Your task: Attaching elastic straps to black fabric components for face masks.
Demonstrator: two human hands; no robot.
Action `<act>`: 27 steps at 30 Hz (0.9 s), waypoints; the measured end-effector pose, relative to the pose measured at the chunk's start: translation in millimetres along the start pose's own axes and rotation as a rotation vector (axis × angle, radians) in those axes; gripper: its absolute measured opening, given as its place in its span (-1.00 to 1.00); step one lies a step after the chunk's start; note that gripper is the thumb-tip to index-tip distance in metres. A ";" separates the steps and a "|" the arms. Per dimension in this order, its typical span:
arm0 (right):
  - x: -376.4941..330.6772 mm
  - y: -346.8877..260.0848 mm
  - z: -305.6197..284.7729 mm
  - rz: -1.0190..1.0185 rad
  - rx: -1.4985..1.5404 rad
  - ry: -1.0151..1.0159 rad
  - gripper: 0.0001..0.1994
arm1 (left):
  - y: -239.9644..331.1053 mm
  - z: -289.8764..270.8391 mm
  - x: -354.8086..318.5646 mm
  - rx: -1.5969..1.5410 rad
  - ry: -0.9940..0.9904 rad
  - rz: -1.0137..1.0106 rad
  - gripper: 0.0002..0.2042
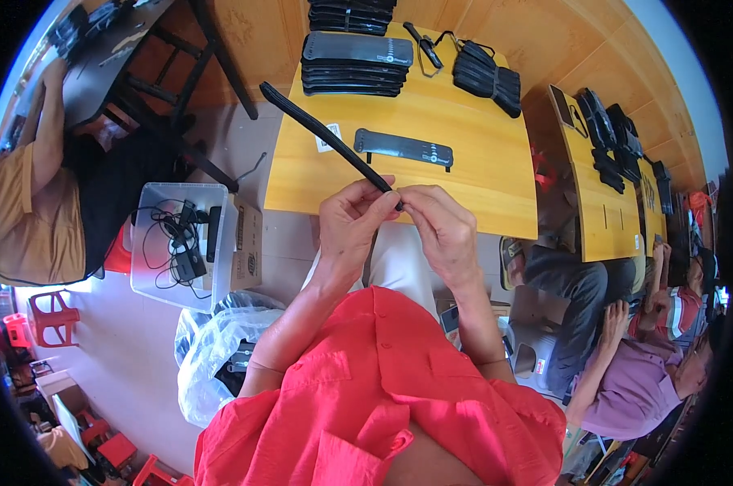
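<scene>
A long, thin black strip, perhaps a folded sleeve [322,134], slants up and to the left from my fingers, above the near edge of the yellow table [480,190]. My left hand [354,219] is closed round its lower end. Right at that end, my right hand [443,227] pinches the tip with thumb and fingers. Beyond my hands a flat black card [404,148] with a glossy face lies on the table, two dark strap ends poking out below it. A small white label [329,138] lies partly behind the long strip.
Stacked flat black packs [356,65] stand at the table's back, beside a bundle of black straps [486,77] and a small black tool [423,44]. To my left is a clear bin [180,194] with cables and adapters. Other people sit at both sides.
</scene>
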State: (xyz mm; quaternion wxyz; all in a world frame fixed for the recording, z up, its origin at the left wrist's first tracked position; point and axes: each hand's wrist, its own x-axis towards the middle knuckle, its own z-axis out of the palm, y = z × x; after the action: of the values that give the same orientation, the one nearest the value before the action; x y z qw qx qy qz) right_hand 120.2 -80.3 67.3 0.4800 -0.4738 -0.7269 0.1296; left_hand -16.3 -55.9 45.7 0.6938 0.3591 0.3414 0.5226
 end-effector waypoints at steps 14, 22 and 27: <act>0.7 4.1 -1.3 -0.020 0.033 -0.004 -0.81 | 1.4 1.1 0.8 -0.022 0.009 -0.028 -0.76; -2.2 7.7 -1.1 -0.009 0.008 -0.031 -0.80 | -3.9 -3.1 2.5 -0.075 -0.008 -0.084 -0.76; -3.5 10.5 5.1 -0.083 -0.117 0.000 -0.75 | -5.6 -3.3 3.5 -0.015 -0.016 -0.057 -0.75</act>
State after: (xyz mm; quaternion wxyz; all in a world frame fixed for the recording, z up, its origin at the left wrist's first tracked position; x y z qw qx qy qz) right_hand 122.2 -76.3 56.0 0.4565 -0.4706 -0.7522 0.0667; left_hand -15.6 -53.1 38.9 0.7139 0.3479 0.3420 0.5022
